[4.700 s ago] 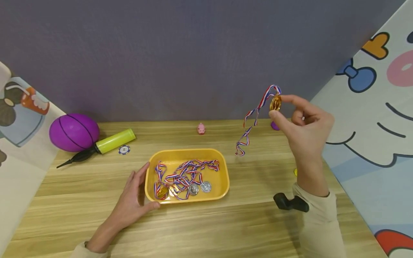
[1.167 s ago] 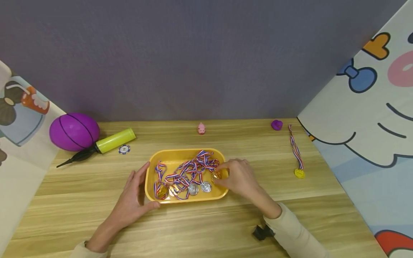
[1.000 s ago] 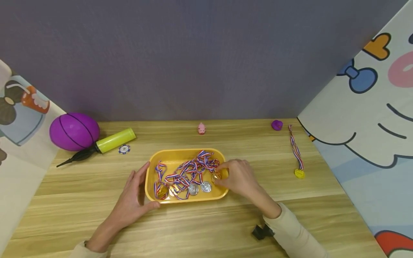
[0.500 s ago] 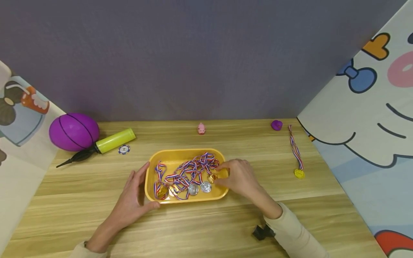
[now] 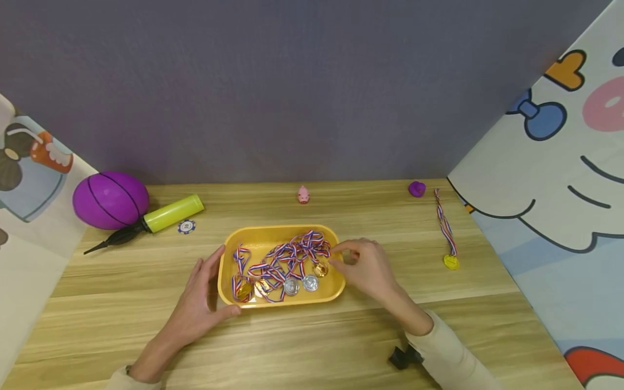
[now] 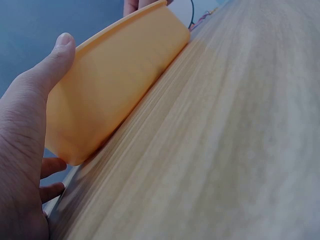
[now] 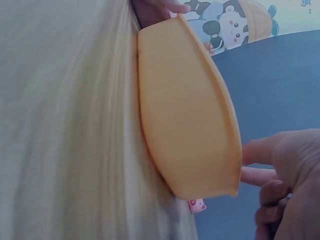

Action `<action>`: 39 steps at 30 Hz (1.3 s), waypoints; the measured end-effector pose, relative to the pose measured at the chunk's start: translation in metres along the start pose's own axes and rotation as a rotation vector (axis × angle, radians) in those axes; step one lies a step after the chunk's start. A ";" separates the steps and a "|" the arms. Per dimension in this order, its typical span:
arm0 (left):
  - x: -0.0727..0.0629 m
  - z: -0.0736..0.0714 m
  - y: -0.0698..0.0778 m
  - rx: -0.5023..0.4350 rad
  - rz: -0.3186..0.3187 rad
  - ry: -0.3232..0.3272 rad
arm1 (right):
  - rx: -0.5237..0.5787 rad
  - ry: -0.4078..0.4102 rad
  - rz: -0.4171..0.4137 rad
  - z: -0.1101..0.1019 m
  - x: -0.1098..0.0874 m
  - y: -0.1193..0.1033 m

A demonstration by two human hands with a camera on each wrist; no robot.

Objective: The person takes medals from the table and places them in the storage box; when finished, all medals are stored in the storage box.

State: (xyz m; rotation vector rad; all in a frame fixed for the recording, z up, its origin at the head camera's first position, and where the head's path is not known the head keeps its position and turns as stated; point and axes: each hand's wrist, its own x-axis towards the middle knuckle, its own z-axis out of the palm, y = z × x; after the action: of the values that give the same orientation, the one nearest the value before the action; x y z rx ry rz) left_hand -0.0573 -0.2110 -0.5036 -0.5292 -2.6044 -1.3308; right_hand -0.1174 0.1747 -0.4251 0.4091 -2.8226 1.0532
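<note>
A yellow plastic tray point(image 5: 336, 287) sits on the wooden table, holding gold and silver medals with tangled red, white and blue ribbons. My left hand point(image 5: 197, 306) holds the tray's left end, thumb on the front rim and fingers round the side; in the left wrist view the thumb point(image 6: 56, 65) lies along the outer wall. Over the right rim is my right hand point(image 5: 368, 271), index finger and thumb apart with nothing between them. Just left of those fingertips lies a gold medal point(image 5: 320, 270), beside a silver medal point(image 5: 310, 283).
Right of the tray lies another gold medal point(image 5: 450, 262) with its ribbon stretched back. Behind stand a pink pig figure point(image 5: 303, 195) and a purple duck point(image 5: 416, 189). On the left are a purple ball point(image 5: 111, 200), a yellow-green hand pump point(image 5: 173, 214) and a poker chip point(image 5: 186, 226).
My right hand brought a gold medal down from the air into the tray, shifted it slightly left and let go, then drew back slightly right. The left hand stayed on the tray.
</note>
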 end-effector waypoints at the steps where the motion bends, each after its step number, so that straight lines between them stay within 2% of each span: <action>1: 0.000 0.000 0.000 0.000 0.000 0.000 | 0.015 0.021 0.001 0.000 -0.001 0.002; 9: 0.000 0.000 -0.001 -0.004 -0.002 -0.001 | 0.051 0.194 -0.038 -0.006 -0.004 0.025; 16: -0.001 0.000 0.000 -0.005 -0.003 0.000 | 0.038 0.262 -0.078 -0.017 -0.006 0.045; 25: 0.000 -0.001 0.000 -0.009 -0.008 -0.003 | 0.034 0.273 0.034 -0.037 -0.013 0.063; 30: -0.001 0.000 0.000 -0.008 -0.006 0.000 | 0.029 0.294 0.069 -0.050 -0.016 0.075; 35: -0.001 -0.001 0.000 -0.011 -0.006 0.001 | -0.071 0.330 0.085 -0.066 -0.018 0.088; 39: 0.000 0.000 0.000 -0.008 -0.001 0.001 | -0.094 0.325 0.149 -0.078 -0.018 0.100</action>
State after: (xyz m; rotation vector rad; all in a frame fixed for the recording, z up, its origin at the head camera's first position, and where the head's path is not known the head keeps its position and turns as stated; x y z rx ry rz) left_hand -0.0572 -0.2116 -0.5039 -0.5277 -2.5997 -1.3427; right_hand -0.1281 0.3018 -0.4324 0.0145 -2.6256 0.9107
